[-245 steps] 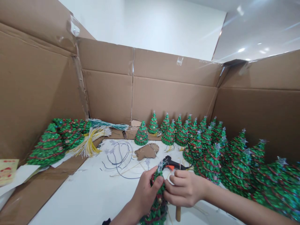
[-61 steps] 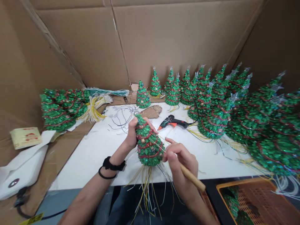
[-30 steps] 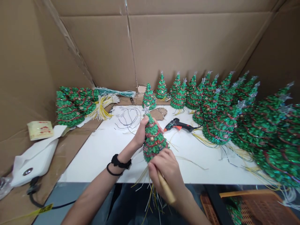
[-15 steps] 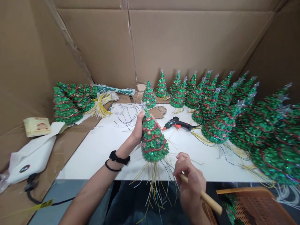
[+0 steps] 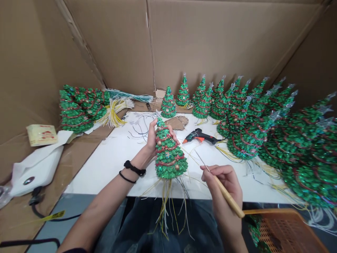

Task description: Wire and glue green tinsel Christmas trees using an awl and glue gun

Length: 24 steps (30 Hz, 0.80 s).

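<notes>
My left hand grips a small green sequin Christmas tree upright above the near edge of the white table. The tree has red garland, a clear star on top and yellow and white fibres hanging from its base. My right hand holds a wooden-handled awl like a pen. Its thin metal tip points up and left, a short way right of the tree and apart from it.
A black and orange glue gun lies mid-table, with loose wires behind the tree. Rows of finished trees crowd the right side. A pile of trees and fibre bundles lie left. Cardboard walls enclose everything; an orange basket sits bottom right.
My right hand has come up from below the table edge and turned the awl tip upward, near the tree's right side. My left hand has set the tree more upright.
</notes>
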Tool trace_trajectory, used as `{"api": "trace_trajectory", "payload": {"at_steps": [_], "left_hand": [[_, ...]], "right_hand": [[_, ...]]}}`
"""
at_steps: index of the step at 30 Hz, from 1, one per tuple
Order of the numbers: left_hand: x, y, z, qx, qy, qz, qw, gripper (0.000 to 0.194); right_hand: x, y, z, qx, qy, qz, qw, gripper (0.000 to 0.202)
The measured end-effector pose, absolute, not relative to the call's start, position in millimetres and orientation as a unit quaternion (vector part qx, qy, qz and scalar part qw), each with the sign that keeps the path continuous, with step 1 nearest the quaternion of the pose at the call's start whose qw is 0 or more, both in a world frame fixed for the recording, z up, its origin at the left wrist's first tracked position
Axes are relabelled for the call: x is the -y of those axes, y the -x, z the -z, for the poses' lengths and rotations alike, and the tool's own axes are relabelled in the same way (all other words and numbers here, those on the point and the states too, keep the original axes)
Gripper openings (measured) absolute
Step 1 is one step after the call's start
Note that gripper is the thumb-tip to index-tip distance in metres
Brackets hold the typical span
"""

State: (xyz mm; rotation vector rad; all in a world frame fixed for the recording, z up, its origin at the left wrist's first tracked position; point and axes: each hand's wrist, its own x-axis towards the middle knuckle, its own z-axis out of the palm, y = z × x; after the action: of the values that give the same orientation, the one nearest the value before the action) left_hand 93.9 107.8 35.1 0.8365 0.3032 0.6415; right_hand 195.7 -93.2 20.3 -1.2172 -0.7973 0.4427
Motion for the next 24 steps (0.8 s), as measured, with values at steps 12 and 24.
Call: {"api": "trace_trajectory", "payload": {"at_steps": [12, 24], "left_hand": [[-112, -92, -30, -0.103, -0.449, -0.298, 0.836, 0.06], [-105, -97, -30, -0.144, -0.396, -0.303, 0.855, 0.06]], "right_hand": [[80, -198, -15, 0.424, 0.5, -0.263, 0.708, 0.031], [84, -185, -25, 0.527, 0.503, -0.249, 0.638, 0.028]]}}
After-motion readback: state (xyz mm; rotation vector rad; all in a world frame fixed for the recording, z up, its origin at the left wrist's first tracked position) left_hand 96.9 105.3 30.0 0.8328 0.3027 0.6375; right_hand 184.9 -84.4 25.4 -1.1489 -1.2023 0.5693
